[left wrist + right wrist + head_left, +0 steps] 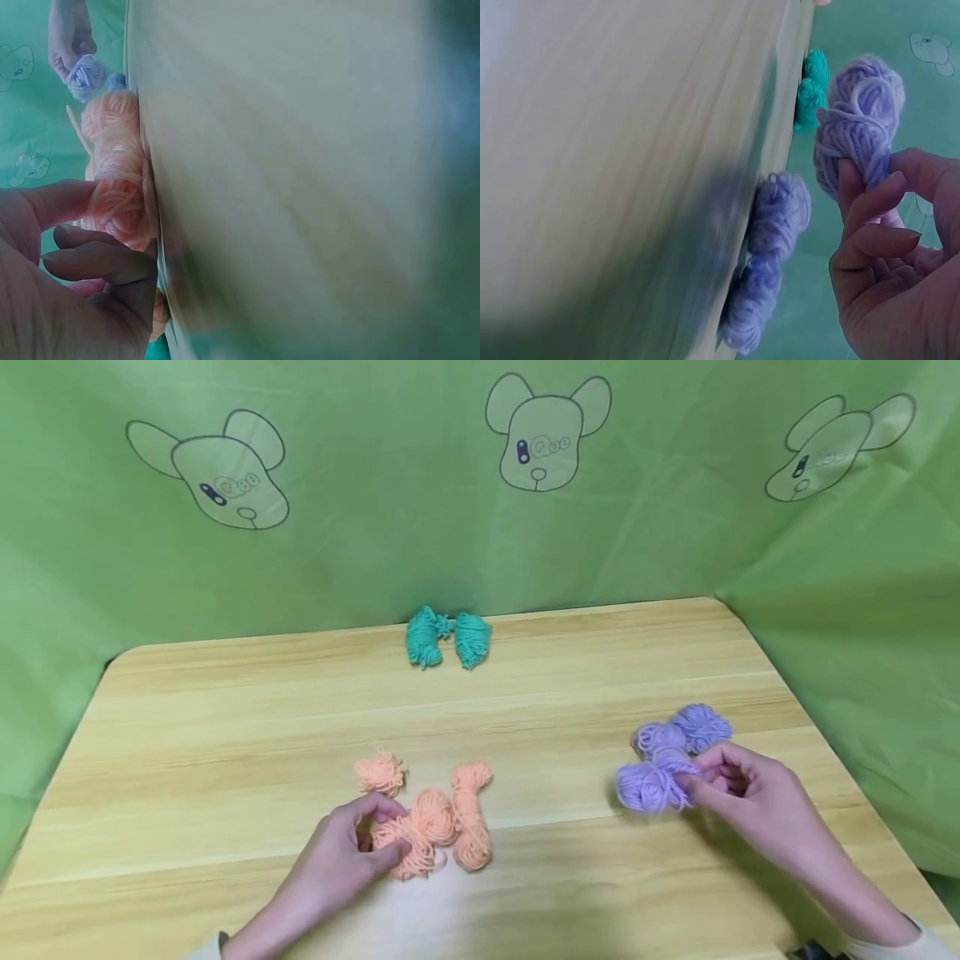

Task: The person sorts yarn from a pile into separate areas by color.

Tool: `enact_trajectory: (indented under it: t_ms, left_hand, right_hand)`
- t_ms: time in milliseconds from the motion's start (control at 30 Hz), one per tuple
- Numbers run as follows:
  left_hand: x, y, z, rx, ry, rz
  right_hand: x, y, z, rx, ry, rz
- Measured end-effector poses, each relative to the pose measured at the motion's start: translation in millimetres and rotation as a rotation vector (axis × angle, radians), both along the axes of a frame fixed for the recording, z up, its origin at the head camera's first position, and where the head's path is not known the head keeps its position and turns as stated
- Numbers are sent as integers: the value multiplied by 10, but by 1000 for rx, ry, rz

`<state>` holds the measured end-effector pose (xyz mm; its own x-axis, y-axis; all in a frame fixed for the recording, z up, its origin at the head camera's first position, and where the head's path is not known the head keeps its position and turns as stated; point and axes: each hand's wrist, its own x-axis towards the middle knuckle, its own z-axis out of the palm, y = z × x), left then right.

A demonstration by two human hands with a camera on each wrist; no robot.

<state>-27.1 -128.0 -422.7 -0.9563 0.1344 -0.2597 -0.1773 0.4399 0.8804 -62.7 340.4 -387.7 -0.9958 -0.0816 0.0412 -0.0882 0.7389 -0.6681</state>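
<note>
Between the thumb and fingers of my right hand [757, 793] I pinch a purple yarn skein [648, 785], tied in at its middle. The right wrist view shows this skein [859, 124] held above the table. Another purple skein [769, 255] lies on the table just beyond it. My left hand [345, 852] has its thumb and fingers around one end of a peach yarn skein [412, 839], which rests on the tabletop. A second peach skein [471, 818] lies right beside it, and a small loose peach bundle [380, 772] sits just behind my left fingers.
At the table's back edge lies a teal yarn skein [471, 641], pinched in at its middle. The wooden table [262, 710] is enclosed by green cloth [375, 510] printed with mouse-like heads. A dark object [813, 950] shows near my right sleeve.
</note>
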Motion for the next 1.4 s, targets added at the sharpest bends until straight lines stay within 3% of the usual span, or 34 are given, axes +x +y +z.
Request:
enact_trajectory:
  t_ms: [467,900,1400]
  left_hand:
    - [6,-2,16,-33,-2,-1]
    - [8,2,7,-24,-10,-6]
    - [5,-9,3,-12,-27,5]
  right_hand:
    - [-3,259,-38,31,-60,-62]
    - [-45,506,-70,76,-42,-94]
    - [-74,664,-132,172,-72,-81]
